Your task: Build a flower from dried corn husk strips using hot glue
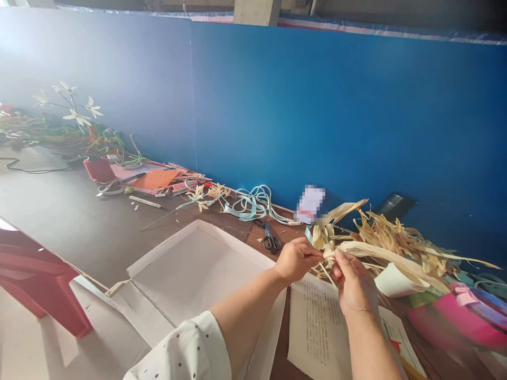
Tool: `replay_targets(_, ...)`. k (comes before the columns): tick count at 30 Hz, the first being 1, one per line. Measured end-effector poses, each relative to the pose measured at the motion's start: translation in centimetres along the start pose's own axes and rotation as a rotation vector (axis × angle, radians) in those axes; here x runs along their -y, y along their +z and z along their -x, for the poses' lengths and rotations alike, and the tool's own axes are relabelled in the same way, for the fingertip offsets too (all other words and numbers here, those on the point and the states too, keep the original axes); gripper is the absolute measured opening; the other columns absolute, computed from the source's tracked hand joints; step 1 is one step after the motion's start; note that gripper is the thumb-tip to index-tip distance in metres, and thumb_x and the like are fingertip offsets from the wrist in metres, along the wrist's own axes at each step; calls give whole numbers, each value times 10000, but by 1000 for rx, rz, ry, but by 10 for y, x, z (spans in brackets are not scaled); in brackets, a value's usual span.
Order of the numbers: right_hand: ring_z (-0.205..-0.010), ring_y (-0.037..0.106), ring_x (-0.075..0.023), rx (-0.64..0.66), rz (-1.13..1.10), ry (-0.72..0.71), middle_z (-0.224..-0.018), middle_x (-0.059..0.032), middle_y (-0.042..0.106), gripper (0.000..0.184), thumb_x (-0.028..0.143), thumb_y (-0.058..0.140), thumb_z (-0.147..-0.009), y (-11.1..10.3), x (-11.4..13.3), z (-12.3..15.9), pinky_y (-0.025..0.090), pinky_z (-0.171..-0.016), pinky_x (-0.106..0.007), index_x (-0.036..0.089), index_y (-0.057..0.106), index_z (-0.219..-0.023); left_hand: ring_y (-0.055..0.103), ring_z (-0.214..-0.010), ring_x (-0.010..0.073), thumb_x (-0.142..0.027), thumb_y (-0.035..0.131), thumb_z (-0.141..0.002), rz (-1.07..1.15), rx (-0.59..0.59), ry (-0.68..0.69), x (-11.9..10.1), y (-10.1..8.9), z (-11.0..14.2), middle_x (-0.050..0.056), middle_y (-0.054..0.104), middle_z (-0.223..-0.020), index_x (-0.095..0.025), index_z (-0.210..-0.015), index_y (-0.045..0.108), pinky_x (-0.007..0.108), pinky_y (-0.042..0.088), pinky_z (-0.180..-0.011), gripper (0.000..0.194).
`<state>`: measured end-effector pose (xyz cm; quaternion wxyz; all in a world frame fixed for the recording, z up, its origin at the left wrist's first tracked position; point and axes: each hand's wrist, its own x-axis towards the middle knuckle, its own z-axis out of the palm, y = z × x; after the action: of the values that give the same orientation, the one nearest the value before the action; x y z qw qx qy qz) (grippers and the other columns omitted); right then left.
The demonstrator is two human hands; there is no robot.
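Note:
My left hand (296,258) pinches a small bunch of pale dried corn husk (328,251) between thumb and fingers. Right beside it, my right hand (355,282) is closed on the same husk, thumb on top. A thin pale stem (327,272) slants down between the hands. One long husk strip (382,251) stretches away to the right, past a white cup (401,279). Behind my hands lies a heap of dried husks (390,235). Black-handled scissors (271,241) rest on the table to the left of them.
An open white cardboard box (190,269) lies under my left forearm. A printed sheet (315,322) sits below my hands. Further back are pale blue cord (253,203), husk flowers (200,198) and coloured paper (156,179). A pink container (439,319) stands right; a blue partition (348,111) closes the back.

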<state>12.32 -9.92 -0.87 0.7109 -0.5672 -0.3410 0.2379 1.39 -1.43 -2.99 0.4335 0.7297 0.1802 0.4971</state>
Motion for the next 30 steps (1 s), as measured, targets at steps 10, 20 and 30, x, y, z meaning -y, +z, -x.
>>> replay_targets(10, -516, 374, -52, -11, -253, 189, -675, 22, 555, 222, 308, 786, -600, 1, 6, 0, 295, -430, -185, 175, 638, -698, 550, -677, 113, -376, 686, -725, 134, 50, -24, -11, -3, 0, 28, 608, -710, -185, -809, 744, 220, 437, -649, 216)
replay_targets(20, -505, 366, -38, 0, -347, 291, -674, 31, 509, 206, 274, 777, -621, 1, 4, -1, 321, -405, -164, 164, 615, -685, 549, -665, 115, -428, 705, -691, 210, 29, -78, -10, -3, 1, 40, 616, -710, -174, -811, 746, 217, 425, -625, 284)
replay_targets(30, -489, 363, -39, -19, -346, 349, -674, 42, 517, 228, 264, 790, -589, 3, 6, 1, 319, -388, -164, 180, 610, -700, 548, -667, 111, -367, 709, -702, 213, 16, -84, -6, -2, 2, 29, 610, -705, -182, -840, 745, 207, 424, -621, 234)
